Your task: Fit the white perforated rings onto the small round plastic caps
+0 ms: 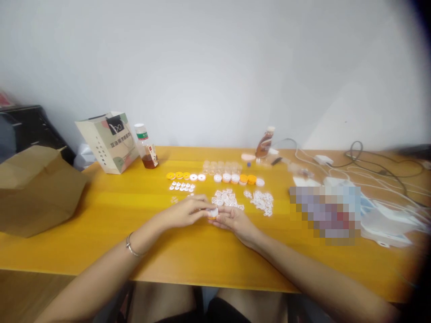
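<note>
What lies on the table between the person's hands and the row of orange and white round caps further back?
In the head view, small white plastic pieces lie scattered between the hands and the row of caps.

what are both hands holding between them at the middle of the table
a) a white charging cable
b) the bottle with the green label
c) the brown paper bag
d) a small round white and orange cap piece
d: the left hand and right hand meet around a small round white and orange piece, with fingertips pinching it just above the yellow table.
</note>
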`<state>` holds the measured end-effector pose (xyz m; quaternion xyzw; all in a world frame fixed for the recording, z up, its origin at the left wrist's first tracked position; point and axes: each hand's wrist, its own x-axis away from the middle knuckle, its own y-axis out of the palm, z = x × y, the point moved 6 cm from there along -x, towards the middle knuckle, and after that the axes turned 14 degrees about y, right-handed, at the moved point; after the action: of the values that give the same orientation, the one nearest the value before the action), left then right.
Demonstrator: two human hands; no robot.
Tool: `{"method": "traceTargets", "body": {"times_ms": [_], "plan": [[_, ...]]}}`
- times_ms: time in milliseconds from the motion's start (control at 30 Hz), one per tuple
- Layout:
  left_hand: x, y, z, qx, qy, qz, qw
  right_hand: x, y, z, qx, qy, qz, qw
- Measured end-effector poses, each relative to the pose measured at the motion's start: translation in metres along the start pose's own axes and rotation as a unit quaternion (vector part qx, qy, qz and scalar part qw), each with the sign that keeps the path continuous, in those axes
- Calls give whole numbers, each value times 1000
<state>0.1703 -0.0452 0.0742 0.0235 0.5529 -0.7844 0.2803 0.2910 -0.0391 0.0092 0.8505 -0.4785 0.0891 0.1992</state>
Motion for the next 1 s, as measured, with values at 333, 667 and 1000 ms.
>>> {"method": "traceTargets", "body": {"times_ms": [333,667,1000], "plan": [[0,-2,-5,52,-18,23,998,1,-3,-6,24,-16,17,999],[-2,-1,5,-40,39,102,993,7,-10,-17,72,-156,129,977],[0,-1,7,-60,18,91,994,15,-8,-21,88,-172,126,973]]}}
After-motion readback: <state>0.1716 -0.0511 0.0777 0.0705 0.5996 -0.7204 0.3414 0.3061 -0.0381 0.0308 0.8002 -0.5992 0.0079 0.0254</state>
